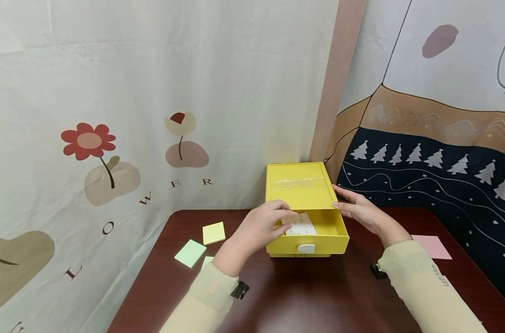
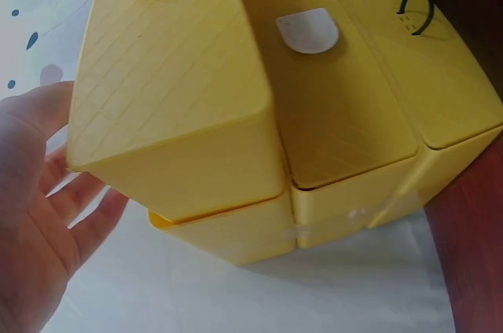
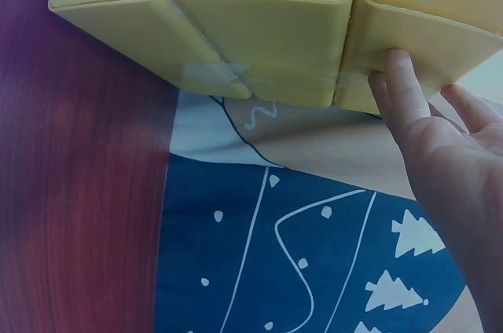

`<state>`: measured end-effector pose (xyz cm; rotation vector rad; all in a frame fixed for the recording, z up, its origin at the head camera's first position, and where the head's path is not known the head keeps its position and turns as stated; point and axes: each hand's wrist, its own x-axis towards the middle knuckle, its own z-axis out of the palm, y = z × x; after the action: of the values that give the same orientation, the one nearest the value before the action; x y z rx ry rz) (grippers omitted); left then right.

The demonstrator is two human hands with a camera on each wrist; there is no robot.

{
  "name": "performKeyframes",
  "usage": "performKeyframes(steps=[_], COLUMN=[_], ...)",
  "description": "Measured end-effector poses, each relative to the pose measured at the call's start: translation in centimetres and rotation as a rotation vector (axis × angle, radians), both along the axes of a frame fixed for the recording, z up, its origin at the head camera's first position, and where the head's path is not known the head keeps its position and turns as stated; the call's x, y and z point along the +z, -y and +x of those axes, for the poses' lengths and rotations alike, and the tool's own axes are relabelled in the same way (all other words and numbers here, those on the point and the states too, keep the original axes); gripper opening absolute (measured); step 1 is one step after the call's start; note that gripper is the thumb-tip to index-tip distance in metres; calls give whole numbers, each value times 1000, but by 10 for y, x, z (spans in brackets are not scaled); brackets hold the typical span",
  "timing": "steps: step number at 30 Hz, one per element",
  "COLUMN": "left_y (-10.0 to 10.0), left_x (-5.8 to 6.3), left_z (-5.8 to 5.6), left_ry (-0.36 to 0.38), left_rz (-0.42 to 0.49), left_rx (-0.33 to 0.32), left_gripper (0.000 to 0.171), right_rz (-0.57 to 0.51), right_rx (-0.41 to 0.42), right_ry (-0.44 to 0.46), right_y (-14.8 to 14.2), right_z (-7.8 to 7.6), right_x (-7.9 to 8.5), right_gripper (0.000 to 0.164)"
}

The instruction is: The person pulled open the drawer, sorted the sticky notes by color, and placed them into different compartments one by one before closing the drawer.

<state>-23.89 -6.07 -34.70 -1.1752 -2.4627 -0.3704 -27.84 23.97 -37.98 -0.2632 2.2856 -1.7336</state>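
A yellow drawer box (image 1: pixel 298 178) stands on the table with its upper drawer (image 1: pixel 323 245) pulled out. White paper with faint marks (image 1: pixel 303 225) lies in that drawer. My left hand (image 1: pixel 261 224) reaches over the drawer's left edge, thumb and forefinger apart at the paper's left side. The left wrist view shows this left hand (image 2: pixel 39 192) beside the drawer, its fingertips partly hidden behind it. At the box's right side is my right hand (image 1: pixel 362 212). Its extended fingers (image 3: pixel 405 85) rest against the yellow side wall in the right wrist view.
On the dark red table (image 1: pixel 294 296), a yellow sticky-note pad (image 1: pixel 213 233) and green pads (image 1: pixel 190 253) lie at left. A pink pad (image 1: pixel 433 247) is at right, partly behind the right sleeve. Printed curtains (image 1: pixel 236 92) hang behind the box.
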Motion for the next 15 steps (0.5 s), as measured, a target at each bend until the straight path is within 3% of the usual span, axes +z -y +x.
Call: performKeyframes(steps=[9,15], left_y=[6,12], left_x=[-11,-19], left_z=[-2,-2], left_ry=[-84,-60], left_rz=[69,112], left_rx=[5,11], left_gripper=[38,57], right_rz=[6,2], right_rx=[2,-1], right_ry=[-2,-1], right_y=[-1,-1], right_z=[-1,-1], right_x=[-1,-1], right_gripper=[79,79])
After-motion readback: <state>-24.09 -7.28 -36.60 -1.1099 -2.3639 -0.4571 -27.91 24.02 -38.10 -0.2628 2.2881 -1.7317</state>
